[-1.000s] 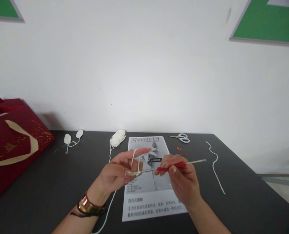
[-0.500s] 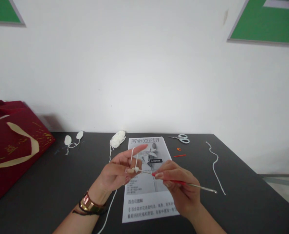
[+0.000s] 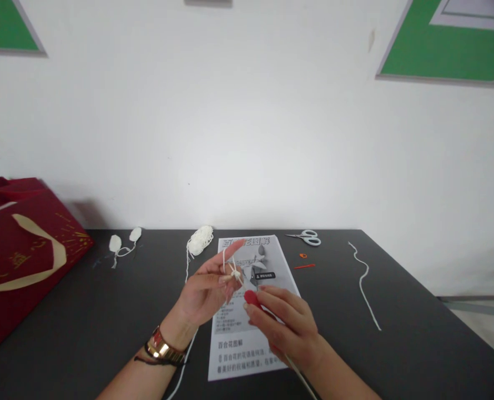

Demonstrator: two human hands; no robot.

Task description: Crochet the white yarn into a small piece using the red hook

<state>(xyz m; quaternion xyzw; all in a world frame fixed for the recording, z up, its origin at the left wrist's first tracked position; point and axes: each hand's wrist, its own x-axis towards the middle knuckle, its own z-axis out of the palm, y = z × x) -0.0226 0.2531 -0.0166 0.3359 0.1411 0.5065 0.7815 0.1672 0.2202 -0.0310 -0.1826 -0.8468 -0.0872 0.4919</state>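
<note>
At the left of the dark table (image 3: 117, 316) stood a red gift bag (image 3: 26, 261), and to its right lay a pair of white oval crochet pieces (image 3: 115, 243), linked by a strand. Both looked fully shaped, though a yarn tail hung loose from one.

Next came the white yarn ball (image 3: 200, 240), plenty of it apparently unworked, with a strand running down toward the left hand (image 3: 203, 295). That hand pinched a small crochet knot (image 3: 236, 274) between thumb and fingers, its index finger raised with yarn looped over it. The knot hung above the printed lily pattern sheet (image 3: 251, 336). Being so small, it seemed barely begun, with nearly all its stitches left to make.

Just beside it, the right hand (image 3: 288, 322) gripped a red-handled crochet hook (image 3: 251, 298), aimed at the knot; whether its tip passed through a loop was too small to tell.

Farther right lay scissors (image 3: 309, 238), an orange stitch marker (image 3: 303, 255) and a red yarn needle (image 3: 304, 266), all unused at that moment, then a loose white strand (image 3: 367, 269), uncrocheted as far as it showed.
</note>
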